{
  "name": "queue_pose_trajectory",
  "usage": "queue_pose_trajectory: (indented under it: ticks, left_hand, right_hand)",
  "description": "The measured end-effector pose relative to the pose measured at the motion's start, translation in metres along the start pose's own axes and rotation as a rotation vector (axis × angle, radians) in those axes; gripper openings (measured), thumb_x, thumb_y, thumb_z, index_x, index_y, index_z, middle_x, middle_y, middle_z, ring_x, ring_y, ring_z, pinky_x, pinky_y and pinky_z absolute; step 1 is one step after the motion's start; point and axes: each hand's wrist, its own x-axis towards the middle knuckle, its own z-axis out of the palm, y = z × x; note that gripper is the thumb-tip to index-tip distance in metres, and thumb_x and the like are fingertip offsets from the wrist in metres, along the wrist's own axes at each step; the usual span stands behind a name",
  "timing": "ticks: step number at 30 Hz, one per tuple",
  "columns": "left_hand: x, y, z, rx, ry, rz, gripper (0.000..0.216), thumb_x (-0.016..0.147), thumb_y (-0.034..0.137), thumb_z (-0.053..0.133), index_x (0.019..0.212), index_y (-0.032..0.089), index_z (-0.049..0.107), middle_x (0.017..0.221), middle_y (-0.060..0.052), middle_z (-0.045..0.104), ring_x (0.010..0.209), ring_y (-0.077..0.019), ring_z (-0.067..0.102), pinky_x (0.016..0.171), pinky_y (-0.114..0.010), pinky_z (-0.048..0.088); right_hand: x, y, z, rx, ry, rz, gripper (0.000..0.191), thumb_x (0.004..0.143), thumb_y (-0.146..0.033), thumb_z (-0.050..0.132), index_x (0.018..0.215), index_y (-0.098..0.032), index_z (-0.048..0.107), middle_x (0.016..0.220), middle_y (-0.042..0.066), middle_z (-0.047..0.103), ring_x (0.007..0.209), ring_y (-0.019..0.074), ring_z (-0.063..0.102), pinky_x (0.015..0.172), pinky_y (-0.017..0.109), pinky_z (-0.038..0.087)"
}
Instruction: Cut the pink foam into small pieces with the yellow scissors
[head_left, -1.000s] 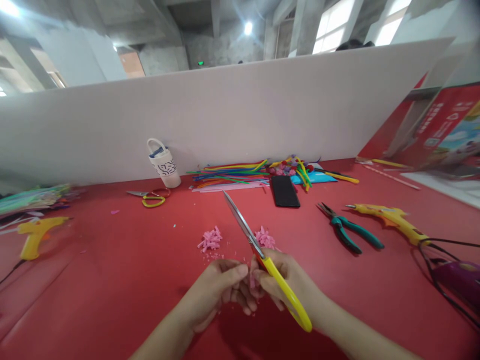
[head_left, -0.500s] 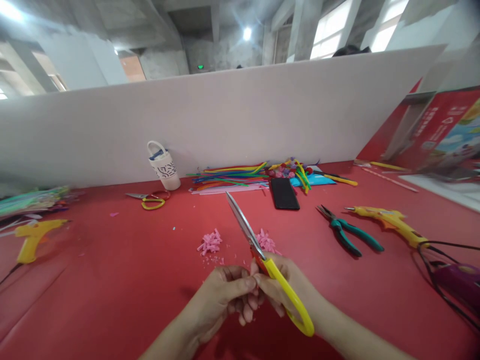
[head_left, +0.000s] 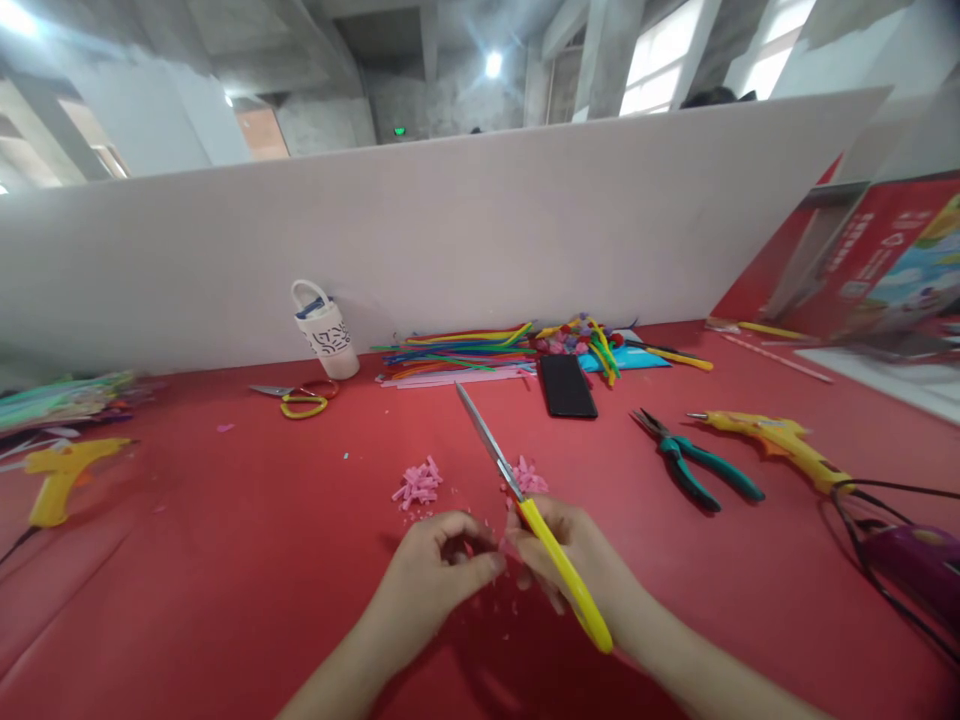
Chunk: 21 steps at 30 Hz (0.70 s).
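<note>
Yellow-handled scissors [head_left: 534, 521] sit clamped in the right hand [head_left: 583, 558], blades pointing away, likely so it can also pinch a pink scrap [head_left: 509, 546] beside the left hand [head_left: 426, 568] (thumb and fingers parted).

Markings: none legible.
Red box [head_left: 896, 265], far right: bore white characters in a slanted line, with more white print beside them; too blurred to read. Green lit sign [head_left: 400, 131], background: too small to make out. Pale cup [head_left: 328, 338]: carried dark, glyph-like marks; could not tell whether these were letters.
</note>
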Motion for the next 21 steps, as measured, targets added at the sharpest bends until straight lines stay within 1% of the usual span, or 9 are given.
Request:
queue_pose_trajectory:
  ticks: [4, 7, 10, 12, 15, 17, 19, 21]
  left_hand:
    - [0.0, -0.005, 0.007, -0.049, 0.027, -0.027, 0.004, 0.06, 0.019, 0.058, 0.061, 0.015, 0.057, 0.052, 0.003, 0.048, 0.049, -0.0093, 0.04, 0.045, -0.02, 0.03]
    - [0.0, -0.005, 0.005, -0.184, 0.024, -0.067, 0.007, 0.061, 0.02, 0.059, 0.059, 0.015, 0.055, 0.051, 0.004, 0.048, 0.045, -0.0077, 0.04, 0.044, -0.02, 0.031]
    - [0.001, -0.002, -0.001, -0.337, 0.057, -0.138, 0.011, 0.06, 0.023, 0.062, 0.059, 0.015, 0.053, 0.043, 0.007, 0.042, 0.036, -0.0043, 0.032, 0.038, -0.018, 0.025]
    - [0.001, 0.0, -0.003, -0.398, 0.056, -0.17, 0.014, 0.059, 0.024, 0.063, 0.06, 0.015, 0.053, 0.04, 0.008, 0.04, 0.033, -0.0032, 0.028, 0.035, -0.018, 0.021]
    - [0.001, 0.001, -0.002, -0.379, 0.008, -0.176, 0.014, 0.058, 0.023, 0.064, 0.057, 0.015, 0.053, 0.038, 0.008, 0.039, 0.032, -0.0034, 0.029, 0.035, -0.018, 0.021]
    - [0.0, 0.0, 0.001, -0.333, -0.019, -0.14, 0.012, 0.058, 0.021, 0.064, 0.055, 0.015, 0.054, 0.041, 0.007, 0.043, 0.035, -0.0044, 0.034, 0.038, -0.018, 0.025]
    - [0.0, -0.002, 0.004, -0.308, -0.036, -0.089, 0.01, 0.058, 0.018, 0.064, 0.055, 0.015, 0.055, 0.047, 0.004, 0.05, 0.041, -0.006, 0.04, 0.042, -0.019, 0.029]
    - [0.0, -0.006, 0.007, -0.304, -0.043, -0.068, 0.007, 0.058, 0.017, 0.063, 0.058, 0.014, 0.057, 0.052, 0.002, 0.054, 0.046, -0.0077, 0.045, 0.047, -0.02, 0.032]
  right_hand:
    - [-0.001, 0.001, 0.003, -0.004, -0.009, 0.005, 0.01, 0.064, -0.022, 0.049, 0.06, -0.019, 0.04, 0.041, -0.01, 0.043, 0.026, 0.0028, 0.034, 0.027, 0.015, 0.024]
    - [-0.001, -0.002, 0.001, 0.006, -0.003, -0.006, 0.015, 0.066, -0.029, 0.052, 0.063, -0.02, 0.04, 0.041, -0.01, 0.041, 0.027, 0.0034, 0.033, 0.028, 0.016, 0.025]
    - [-0.001, -0.007, -0.002, -0.005, 0.027, -0.027, 0.023, 0.063, -0.036, 0.056, 0.061, -0.02, 0.04, 0.042, -0.01, 0.039, 0.029, 0.0031, 0.031, 0.028, 0.016, 0.026]
    - [-0.001, -0.007, -0.002, -0.006, 0.036, -0.017, 0.022, 0.063, -0.035, 0.056, 0.061, -0.02, 0.04, 0.043, -0.01, 0.038, 0.029, 0.0031, 0.031, 0.028, 0.016, 0.027]
    - [-0.001, -0.002, -0.001, 0.043, 0.0, -0.009, 0.018, 0.065, -0.034, 0.053, 0.066, -0.02, 0.043, 0.042, -0.01, 0.04, 0.028, 0.0039, 0.032, 0.027, 0.016, 0.027]
    - [-0.001, 0.001, 0.0, 0.055, -0.033, -0.016, 0.014, 0.066, -0.031, 0.051, 0.068, -0.019, 0.044, 0.042, -0.009, 0.042, 0.028, 0.004, 0.033, 0.027, 0.015, 0.026]
    - [-0.001, 0.003, 0.0, 0.025, -0.042, -0.015, 0.009, 0.065, -0.026, 0.049, 0.066, -0.019, 0.043, 0.042, -0.009, 0.042, 0.027, 0.0037, 0.033, 0.027, 0.015, 0.026]
    - [-0.002, 0.002, 0.0, -0.013, -0.044, -0.008, 0.006, 0.063, -0.021, 0.047, 0.062, -0.019, 0.042, 0.043, -0.009, 0.042, 0.028, 0.0032, 0.033, 0.028, 0.015, 0.025]
